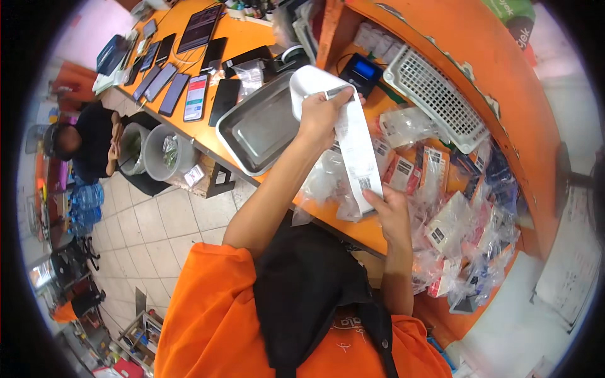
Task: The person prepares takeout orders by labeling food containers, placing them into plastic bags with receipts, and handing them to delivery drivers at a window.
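Between my two hands stretches a long strip of white paper (355,141), printed with small text and a square code. My left hand (320,115) pinches its upper part, where the paper curls back in a loop. Lower down, my right hand (392,205) grips the bottom end, thumb on top. A rectangular metal tray (257,130) lies beside my left forearm. Clear plastic bags (326,177) sit on the orange counter beneath the strip, partly hidden by it. Behind the left hand stands a small dark device (361,71) with a lit blue screen.
Many bagged packages with labels (446,227) pile up on the right, below a white perforated basket (437,94). Several phones (196,97) and a tablet (201,28) cover the left counter. Two bins (169,153) stand beyond its edge, near a seated person (94,137).
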{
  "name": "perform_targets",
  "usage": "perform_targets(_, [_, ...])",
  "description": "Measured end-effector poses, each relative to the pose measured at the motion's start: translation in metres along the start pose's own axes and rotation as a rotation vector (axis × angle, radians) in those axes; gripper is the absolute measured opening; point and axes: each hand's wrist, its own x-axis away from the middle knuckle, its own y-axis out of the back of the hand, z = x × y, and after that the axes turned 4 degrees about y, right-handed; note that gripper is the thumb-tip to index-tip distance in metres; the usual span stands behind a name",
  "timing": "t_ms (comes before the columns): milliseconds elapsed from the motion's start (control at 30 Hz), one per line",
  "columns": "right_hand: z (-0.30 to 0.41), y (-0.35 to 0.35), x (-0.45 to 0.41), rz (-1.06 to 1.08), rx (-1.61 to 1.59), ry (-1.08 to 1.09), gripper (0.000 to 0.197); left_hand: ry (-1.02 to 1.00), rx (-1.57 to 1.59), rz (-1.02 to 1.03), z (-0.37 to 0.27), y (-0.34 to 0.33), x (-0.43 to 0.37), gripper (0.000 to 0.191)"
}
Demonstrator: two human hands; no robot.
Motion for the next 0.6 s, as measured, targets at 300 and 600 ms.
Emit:
perform_targets(300, [0.002, 0.003, 0.036, 0.052, -0.072, -0.150, 0.021, -0.016, 0.071, -0.026, -0.026, 0.021, -0.006, 0.021])
perform_targets(600, [0.004, 0.006, 0.050, 0.046, -0.034, -0.190, 0.020, -0.069, 0.082, -0.033, -0.035, 0.025, -0.016, 0.023])
